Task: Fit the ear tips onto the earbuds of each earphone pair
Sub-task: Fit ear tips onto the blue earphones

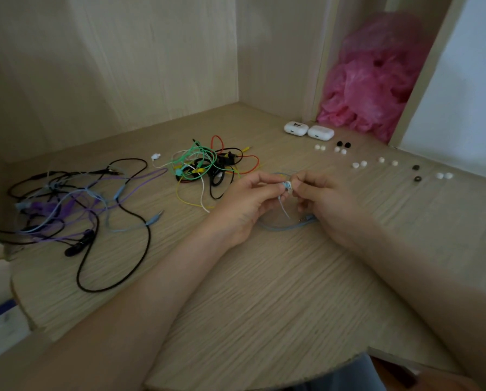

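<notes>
Mid-table, my L hand pinches the light-blue earbud & R hand pinches what looks like a white ear tip against it, so I reckon a skewed push could pop the tip off & lose it.

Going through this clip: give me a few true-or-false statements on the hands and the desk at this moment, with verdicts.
1. The left hand and the right hand both pinch the light blue earbud. True.
2. The two white charging cases stand open. False: both are shut.
3. Every loose ear tip on the desk is white. False: a few black ear tips lie among them.
4. The pink plastic bag sits behind the charging cases. True.
</notes>
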The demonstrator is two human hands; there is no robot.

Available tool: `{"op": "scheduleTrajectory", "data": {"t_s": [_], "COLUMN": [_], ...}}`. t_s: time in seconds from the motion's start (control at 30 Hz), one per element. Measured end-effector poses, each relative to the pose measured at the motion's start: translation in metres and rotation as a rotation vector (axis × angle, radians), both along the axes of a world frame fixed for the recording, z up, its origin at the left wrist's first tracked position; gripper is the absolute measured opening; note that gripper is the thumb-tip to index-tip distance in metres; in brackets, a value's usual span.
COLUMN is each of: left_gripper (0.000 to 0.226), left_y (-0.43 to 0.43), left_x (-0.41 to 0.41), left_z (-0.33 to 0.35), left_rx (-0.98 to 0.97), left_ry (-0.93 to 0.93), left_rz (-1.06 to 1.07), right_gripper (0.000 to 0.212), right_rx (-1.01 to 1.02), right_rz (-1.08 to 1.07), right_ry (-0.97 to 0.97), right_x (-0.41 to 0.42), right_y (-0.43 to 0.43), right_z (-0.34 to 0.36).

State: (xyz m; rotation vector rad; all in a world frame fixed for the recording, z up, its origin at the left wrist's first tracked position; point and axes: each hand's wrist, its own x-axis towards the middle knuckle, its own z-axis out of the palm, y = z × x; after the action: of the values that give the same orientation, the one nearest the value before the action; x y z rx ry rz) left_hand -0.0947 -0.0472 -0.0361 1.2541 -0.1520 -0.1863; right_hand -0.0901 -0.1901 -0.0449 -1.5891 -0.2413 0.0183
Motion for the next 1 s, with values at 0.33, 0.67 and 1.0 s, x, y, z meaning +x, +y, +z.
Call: {"op": "scheduleTrajectory", "data": {"t_s": [0.33, 0.67, 1.0], "left_gripper": [0.015, 0.015, 0.014], "left_y": [-0.001, -0.001, -0.001], "left_x": [-0.001, 0.000, 0.003], "left_z": [-0.005, -0.008, -0.011], "left_rx": [0.136, 0.248, 0.177], "left_ry": [-0.074, -0.130, -0.069], "left_rz": [0.073, 0.157, 0.083], "right_gripper": [0.022, 0.012, 0.008], "right_rx": [-0.029, -0.251, -0.210], "right_rz": [-0.056, -0.206, -0.220], "right_ry": [-0.022, -0.178, -0.318], "right_x": [-0.005, -0.006, -0.010], "right_y": [0.003, 0.007, 0.010], "right_z": [0.002, -0.002, 0.000]}}
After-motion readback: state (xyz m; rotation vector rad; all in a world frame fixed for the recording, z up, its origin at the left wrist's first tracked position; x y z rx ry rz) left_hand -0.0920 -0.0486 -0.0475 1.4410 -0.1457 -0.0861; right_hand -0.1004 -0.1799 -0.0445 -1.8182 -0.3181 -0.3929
